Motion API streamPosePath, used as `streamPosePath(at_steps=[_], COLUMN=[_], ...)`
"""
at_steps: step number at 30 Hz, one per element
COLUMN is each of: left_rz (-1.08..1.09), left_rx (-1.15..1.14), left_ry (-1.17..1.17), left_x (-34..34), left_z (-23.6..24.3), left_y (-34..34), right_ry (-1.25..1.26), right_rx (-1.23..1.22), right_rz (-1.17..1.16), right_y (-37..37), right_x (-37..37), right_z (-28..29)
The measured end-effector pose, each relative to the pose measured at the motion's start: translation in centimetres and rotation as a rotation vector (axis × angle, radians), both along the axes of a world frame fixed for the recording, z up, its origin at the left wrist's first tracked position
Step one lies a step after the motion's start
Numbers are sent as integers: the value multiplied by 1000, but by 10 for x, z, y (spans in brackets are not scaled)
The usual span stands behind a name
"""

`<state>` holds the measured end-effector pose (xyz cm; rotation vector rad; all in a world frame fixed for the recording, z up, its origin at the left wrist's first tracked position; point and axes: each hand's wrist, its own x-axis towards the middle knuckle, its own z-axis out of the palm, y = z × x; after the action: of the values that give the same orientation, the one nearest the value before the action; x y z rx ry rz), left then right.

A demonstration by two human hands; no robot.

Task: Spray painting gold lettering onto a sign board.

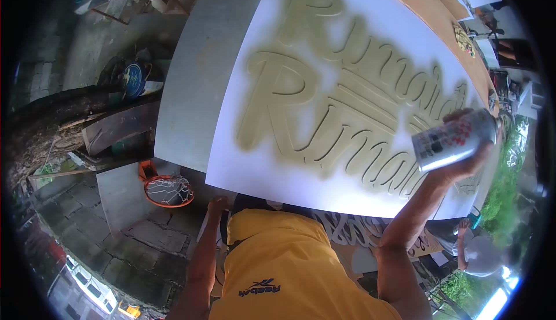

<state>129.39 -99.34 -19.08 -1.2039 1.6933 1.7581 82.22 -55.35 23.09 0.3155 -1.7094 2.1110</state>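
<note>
My right hand (474, 155) grips a silver spray can (440, 143) with red markings, held tilted above the right part of a large white sheet (229, 164). Raised script lettering (284, 100) lies on the sheet under a patchy olive-gold coat of paint, with haze spreading around the letters. The sheet overlaps a grey board (188, 88) on its left. My left hand (218, 204) is down beside my yellow shirt, just below the sheet's lower edge, its fingers curled; whatever they may hold is too small to make out.
An orange basketball hoop (171, 201) on a grey backboard sits at lower left, near a tree trunk (46, 114). A tan board (449, 36) borders the sheet at upper right. A person in a grey shirt (483, 256) is at lower right, near cut-out lettering pieces (353, 233).
</note>
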Motion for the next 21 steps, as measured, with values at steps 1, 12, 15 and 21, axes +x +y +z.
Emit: streamPosePath(at_steps=[1,12,15,21], left_rz=[-11,-485,-397,-261], left_rx=[3,-737,-586,-530], left_ry=[16,88,-38,-181], left_x=[-2,22,10,87], left_z=[-10,-17,15,-34], left_y=[7,82,95,62], right_ry=[-15,-22,3,96], right_rx=[-90,940,964,1030], right_rz=[-25,-81,-67,-8], right_y=[30,-32,-67,-135], right_x=[18,100,81,33], right_z=[15,-84,-98,-116])
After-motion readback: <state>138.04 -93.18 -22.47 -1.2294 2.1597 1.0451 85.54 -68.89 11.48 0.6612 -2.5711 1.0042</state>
